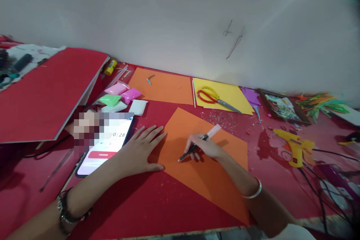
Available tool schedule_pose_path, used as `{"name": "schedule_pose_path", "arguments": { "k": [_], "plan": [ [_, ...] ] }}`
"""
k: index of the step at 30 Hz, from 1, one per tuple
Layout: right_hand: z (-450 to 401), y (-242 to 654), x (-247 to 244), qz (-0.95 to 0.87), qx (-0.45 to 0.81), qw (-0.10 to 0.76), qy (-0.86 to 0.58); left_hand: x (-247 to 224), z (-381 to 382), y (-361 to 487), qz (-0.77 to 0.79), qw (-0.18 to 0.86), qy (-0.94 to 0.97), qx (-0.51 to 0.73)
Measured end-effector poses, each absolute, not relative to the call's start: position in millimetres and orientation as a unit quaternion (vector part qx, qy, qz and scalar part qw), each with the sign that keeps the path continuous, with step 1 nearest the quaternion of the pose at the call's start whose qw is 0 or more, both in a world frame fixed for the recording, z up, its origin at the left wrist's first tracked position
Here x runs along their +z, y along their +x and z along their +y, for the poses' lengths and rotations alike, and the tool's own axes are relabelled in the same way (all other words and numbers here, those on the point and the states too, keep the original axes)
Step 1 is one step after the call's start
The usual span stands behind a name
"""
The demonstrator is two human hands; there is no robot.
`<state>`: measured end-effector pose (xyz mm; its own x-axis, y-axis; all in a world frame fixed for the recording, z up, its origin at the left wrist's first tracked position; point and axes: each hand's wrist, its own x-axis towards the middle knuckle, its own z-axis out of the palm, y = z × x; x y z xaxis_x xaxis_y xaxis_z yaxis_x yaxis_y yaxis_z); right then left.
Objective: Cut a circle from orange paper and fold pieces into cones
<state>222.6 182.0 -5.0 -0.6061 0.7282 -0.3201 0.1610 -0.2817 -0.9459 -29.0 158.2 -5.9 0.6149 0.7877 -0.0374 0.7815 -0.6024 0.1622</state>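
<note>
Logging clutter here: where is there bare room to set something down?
The largest bare patch of red table lies between the left forearm and nearer orange sheet, along the near edge. A smaller gap separates that sheet from the yellow glue gun. Crowded: cords at right; smartphone and coloured packets at left.

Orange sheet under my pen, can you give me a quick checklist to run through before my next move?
1. Orange sheet steadied: ok, your left hand lies flat, spread over its left corner.
2. Pen in grip: ok, in your right hand, tip pointing down at the sheet.
3. Pen tip on the paper: cannot tell whether it touches or hovers.
4. Scissors out of the way: ok, on the yellow sheet beyond.
5. Table clean by the far edge: not ok, small pale bits lie scattered there.
6. Glue gun cool: cannot tell; it lies to the right, apart from the sheet.
</note>
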Motion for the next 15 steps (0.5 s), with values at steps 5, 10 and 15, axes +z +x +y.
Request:
{"name": "schedule_pose_path", "arguments": {
  "k": [5,10,15],
  "plan": [
    [179.5,220.1,-6.4,-0.575,0.676,0.214,-0.407,-4.5,158.7,-27.4,0.439,0.085,0.894,0.013],
    [176.7,217.8,-10.2,-0.584,0.667,0.213,-0.409,-5.5,159.0,-26.8,0.443,0.088,0.892,0.008],
    [178.4,212.1,-13.2,-0.585,0.599,0.31,-0.45,-6.0,158.3,-27.7,0.439,0.09,0.894,0.021]
  ]
}}
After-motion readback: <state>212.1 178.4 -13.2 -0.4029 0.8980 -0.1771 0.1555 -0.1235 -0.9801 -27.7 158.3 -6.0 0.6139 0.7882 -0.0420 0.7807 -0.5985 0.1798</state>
